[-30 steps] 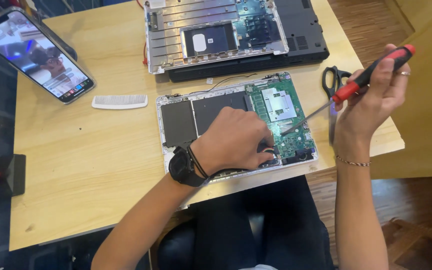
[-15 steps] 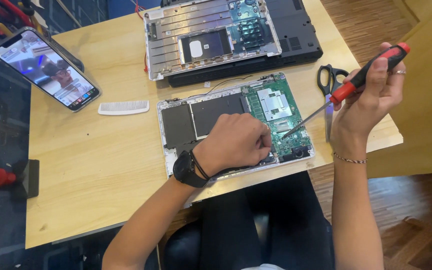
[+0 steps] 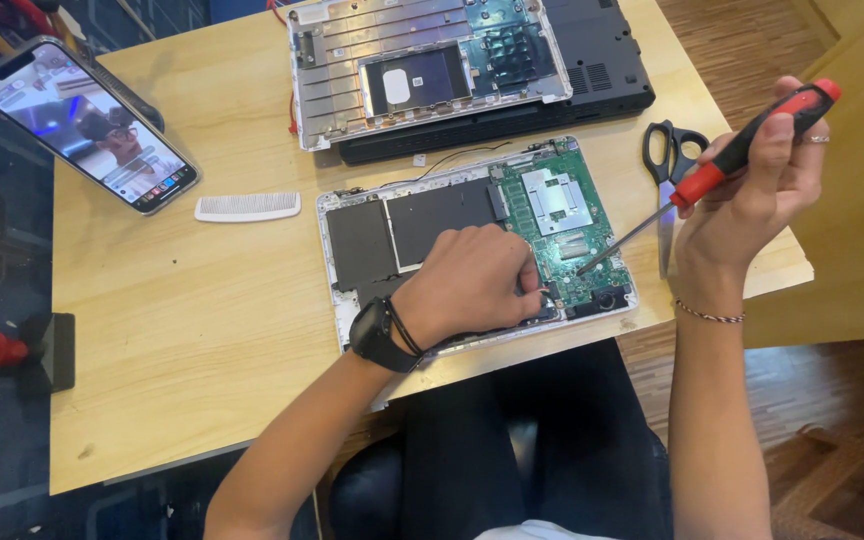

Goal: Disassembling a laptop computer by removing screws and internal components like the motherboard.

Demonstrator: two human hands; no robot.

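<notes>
a light wooden table is carrying 2 opened laptops, black scissors, a white comb and a smartphone lying at its left edge.

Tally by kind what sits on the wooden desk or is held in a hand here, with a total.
Opened laptops: 2 (near one, far one)
Screwdrivers: 1, red-handled, in the right hand
Scissors: 1
Combs: 1, white
Phones: 1
Total: 6
The left hand rests on the near laptop.
</notes>
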